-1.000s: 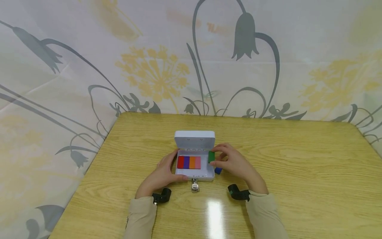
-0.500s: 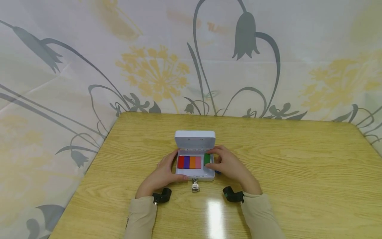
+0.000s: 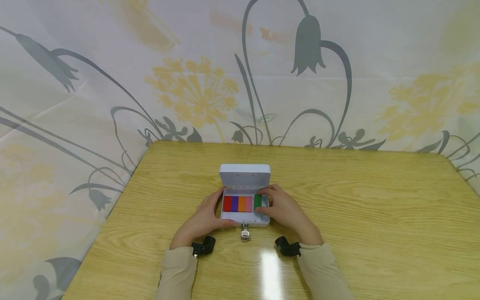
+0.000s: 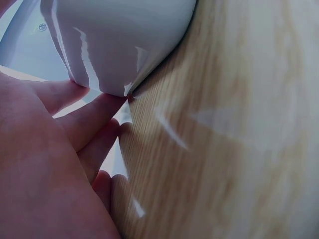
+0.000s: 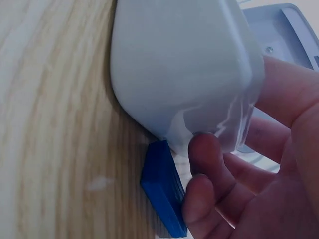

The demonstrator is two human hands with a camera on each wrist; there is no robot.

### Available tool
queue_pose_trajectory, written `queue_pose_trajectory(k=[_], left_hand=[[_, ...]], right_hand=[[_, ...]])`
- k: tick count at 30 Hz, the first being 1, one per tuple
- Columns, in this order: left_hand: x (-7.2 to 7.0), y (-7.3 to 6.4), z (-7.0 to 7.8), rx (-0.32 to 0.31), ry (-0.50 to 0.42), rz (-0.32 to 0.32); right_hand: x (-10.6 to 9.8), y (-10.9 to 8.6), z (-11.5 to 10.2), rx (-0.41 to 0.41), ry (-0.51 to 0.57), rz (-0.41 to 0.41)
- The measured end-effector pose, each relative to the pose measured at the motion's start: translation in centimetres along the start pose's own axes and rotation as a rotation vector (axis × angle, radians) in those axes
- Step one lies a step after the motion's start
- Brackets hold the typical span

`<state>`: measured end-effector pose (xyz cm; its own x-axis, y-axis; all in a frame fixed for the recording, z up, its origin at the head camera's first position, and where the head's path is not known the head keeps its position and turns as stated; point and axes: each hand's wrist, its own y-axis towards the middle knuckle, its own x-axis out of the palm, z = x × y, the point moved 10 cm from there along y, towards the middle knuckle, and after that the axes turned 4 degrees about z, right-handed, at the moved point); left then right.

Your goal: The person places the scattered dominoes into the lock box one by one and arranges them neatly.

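Note:
A small white metal box (image 3: 240,217) stands with its lid (image 3: 245,178) raised. Its left side is held by my left hand (image 3: 200,218), thumb at the front edge and fingertips on the back left corner. Inside, red (image 3: 227,203), purple (image 3: 234,203), orange (image 3: 241,203) and pink blocks (image 3: 249,203) lie side by side. My right hand (image 3: 288,211) reaches over the right wall and pinches a green block (image 3: 258,201) between thumb and finger, a narrow gap right of the pink one. Its lower fingers are outside the box, beside a blue block (image 5: 162,186).
A metal padlock-like catch (image 3: 245,233) hangs at the front of the box. The wood-grain table (image 3: 375,216) runs up to a flower-patterned cloth (image 3: 202,96) behind. Black wrist cameras sit on both wrists, the left camera (image 3: 205,246) and the right camera (image 3: 287,246).
My right hand has moved left, carrying the green block from over the box's right wall to near the pink block. The blue block has become hidden in the head view. My left hand stays put.

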<state>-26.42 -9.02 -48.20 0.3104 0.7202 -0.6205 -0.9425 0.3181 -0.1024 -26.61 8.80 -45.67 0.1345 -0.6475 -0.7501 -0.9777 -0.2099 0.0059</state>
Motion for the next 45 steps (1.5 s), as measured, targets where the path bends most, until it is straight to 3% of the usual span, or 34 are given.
queue_pose_trajectory(k=[22,45], left_hand=[[0.06,-0.06,0.06,0.005,-0.042,-0.005],[0.09,0.00,0.13,0.010,-0.052,-0.010]], right_hand=[[0.58,0.12,-0.39,-0.021,-0.146,0.034],[0.61,0.14,-0.32,0.021,-0.175,0.047]])
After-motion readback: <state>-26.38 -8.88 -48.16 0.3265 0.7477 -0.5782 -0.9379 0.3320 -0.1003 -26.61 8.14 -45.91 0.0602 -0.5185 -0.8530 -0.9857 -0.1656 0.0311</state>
